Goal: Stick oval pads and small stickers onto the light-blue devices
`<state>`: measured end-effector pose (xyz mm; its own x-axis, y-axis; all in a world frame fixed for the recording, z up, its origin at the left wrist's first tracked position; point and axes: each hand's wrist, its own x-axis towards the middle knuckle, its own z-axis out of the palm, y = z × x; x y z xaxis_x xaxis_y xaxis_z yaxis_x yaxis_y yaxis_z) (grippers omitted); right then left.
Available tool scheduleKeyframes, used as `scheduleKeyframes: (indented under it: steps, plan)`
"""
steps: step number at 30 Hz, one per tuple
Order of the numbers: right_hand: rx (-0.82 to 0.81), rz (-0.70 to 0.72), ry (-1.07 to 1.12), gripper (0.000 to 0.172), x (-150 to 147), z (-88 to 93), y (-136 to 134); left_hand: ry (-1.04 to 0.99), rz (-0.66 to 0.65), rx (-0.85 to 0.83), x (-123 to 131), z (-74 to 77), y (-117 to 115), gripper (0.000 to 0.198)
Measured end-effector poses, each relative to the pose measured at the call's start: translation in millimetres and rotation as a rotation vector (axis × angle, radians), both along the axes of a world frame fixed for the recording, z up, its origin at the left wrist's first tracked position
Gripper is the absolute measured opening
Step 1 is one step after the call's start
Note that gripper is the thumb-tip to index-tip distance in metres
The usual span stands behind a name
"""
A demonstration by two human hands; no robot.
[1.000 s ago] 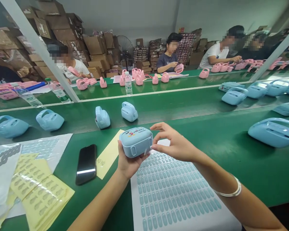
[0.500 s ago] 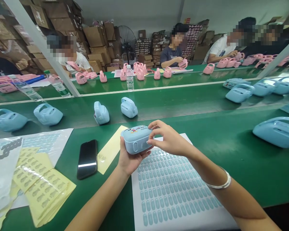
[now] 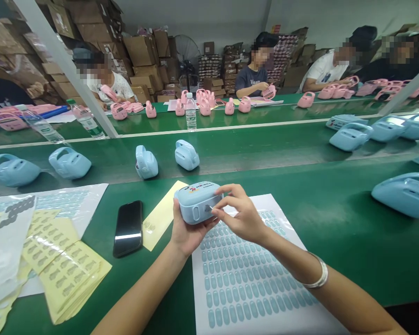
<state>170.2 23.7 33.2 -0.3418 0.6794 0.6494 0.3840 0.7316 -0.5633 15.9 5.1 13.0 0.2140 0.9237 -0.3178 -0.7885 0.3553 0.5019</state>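
Observation:
My left hand (image 3: 190, 235) cradles a light blue plastic device (image 3: 195, 200) from below, thumb against its left end. Colourful printing shows on the device's upper face, and a raised oval is on its side. At that same side, my right hand (image 3: 239, 211) pinches a small greyish sticker (image 3: 208, 208) between thumb and finger. Whether the sticker touches the surface is hard to make out. Under both hands lies a white sheet (image 3: 251, 284) with rows of clear bluish oval stickers. A narrow yellow sheet (image 3: 162, 218) is just left of the device.
A black phone (image 3: 128, 228) and stacked yellow sticker sheets (image 3: 70, 274) lie to the left. Several blue devices (image 3: 186, 155) stand along the belt (image 3: 251, 151), with another (image 3: 405, 193) at right. A water bottle (image 3: 191, 114) stands beyond. Co-workers across handle pink devices.
My right hand's fingers have shifted slightly down along the device's side, and the small greyish sticker now shows at their tips. My left hand keeps its hold on the device.

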Motion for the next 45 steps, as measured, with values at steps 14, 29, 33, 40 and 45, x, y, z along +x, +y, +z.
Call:
scheduleKeyframes:
  steps: [14, 29, 33, 40, 45]
  plan:
    - [0.573, -0.265, -0.109, 0.018, -60, -1.0, 13, -0.165, 0.226, 0.018, -35, 7.9, -13, 0.070]
    - [-0.086, 0.362, -0.145, 0.005, -71, 18.6, 27, -0.047, 0.375, 0.313, -97, 3.7, 4, 0.087]
    - [-0.269, 0.536, -0.688, 0.005, -114, 3.3, 39, 0.067, 0.513, 0.366, -127, 6.9, 8, 0.087]
    - [-0.231, 0.500, -0.898, 0.010, -169, -13.1, 47, 0.077, 0.583, 0.373, -136, 5.7, 8, 0.082]
    - [-0.214, 0.417, -0.970, 0.008, -181, -22.6, 47, 0.060, 0.557, 0.377, -136, 6.0, 9, 0.082]
